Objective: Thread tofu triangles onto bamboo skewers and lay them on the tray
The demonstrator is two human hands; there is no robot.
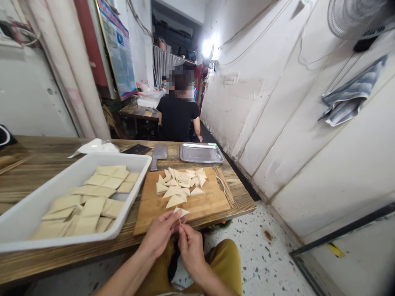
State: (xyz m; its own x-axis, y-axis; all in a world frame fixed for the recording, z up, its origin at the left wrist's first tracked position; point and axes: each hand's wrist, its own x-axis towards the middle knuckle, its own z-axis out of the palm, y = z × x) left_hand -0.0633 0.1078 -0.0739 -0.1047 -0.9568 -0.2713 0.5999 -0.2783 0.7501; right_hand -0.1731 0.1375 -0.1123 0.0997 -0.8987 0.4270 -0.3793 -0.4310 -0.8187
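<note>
Room: white wall rises on your right; a person in black is ahead, back to you.
Bench: wooden, carrying a white tub of pale sheets on your left.
Cutting board: pale triangles lie heaped on it, thin sticks beside its right edge, a cleaver and metal tray beyond.
Left hand: your grip pinches a single triangle at the board's near edge.
Right hand: your grip pinches one stick, pointed up to that triangle; how far in, you can't quite tell.
</note>
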